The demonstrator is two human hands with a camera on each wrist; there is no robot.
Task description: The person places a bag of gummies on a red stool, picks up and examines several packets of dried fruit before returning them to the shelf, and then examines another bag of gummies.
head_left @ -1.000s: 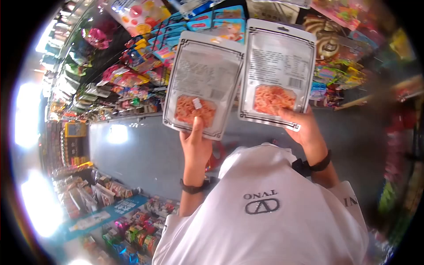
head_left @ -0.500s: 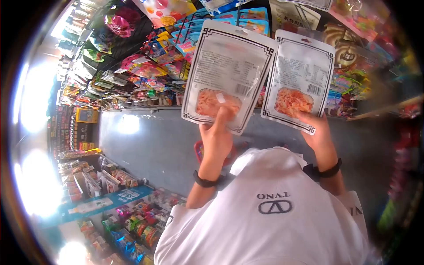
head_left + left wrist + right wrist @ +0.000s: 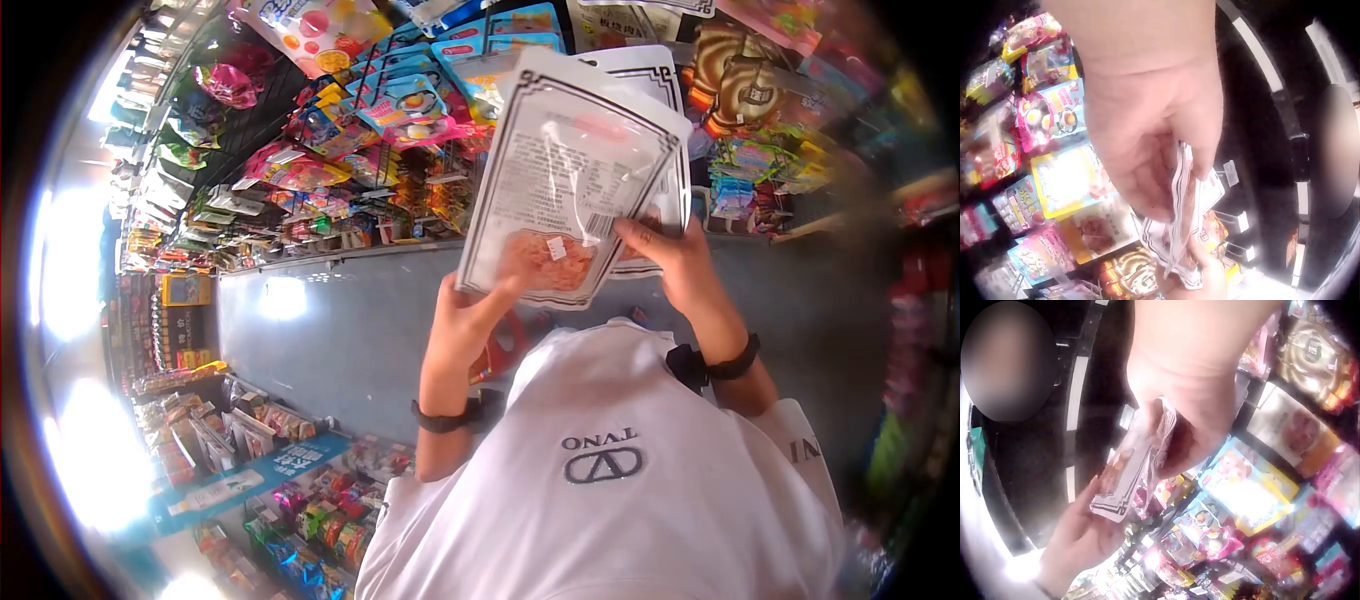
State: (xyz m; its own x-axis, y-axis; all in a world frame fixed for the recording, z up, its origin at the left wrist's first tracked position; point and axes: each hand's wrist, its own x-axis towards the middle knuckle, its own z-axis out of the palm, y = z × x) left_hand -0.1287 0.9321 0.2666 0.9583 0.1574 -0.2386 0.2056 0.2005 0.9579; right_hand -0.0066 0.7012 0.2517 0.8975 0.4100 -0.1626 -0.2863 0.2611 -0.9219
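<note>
Two flat, silvery-white snack pouches with black patterned borders are held up before the chest, their printed backs facing the person. The front pouch (image 3: 545, 150), showing a barcode, a small white sticker and a picture of orange-red shreds, overlaps most of the rear pouch (image 3: 655, 75). My left hand (image 3: 468, 318) grips the front pouch at its lower left, thumb on the printed side. On the right, my right hand (image 3: 688, 270) pinches the pouches together, its thumb over the front pouch's edge by the barcode. In the left wrist view, the pouches appear edge-on below the left hand (image 3: 1147, 119).
Hanging snack packs, including blue candy bags (image 3: 410, 105) and round brown packs (image 3: 740, 85), fill the rack ahead. Grey floor (image 3: 330, 330) lies between it and a low shelf with a blue strip (image 3: 290, 462) at lower left. A red object (image 3: 497, 350) shows beside the shirt.
The two pouches, held side by side before, now overlap, the left one in front. The right thumb has moved onto the front pouch's right edge, and the hands have come closer together.
</note>
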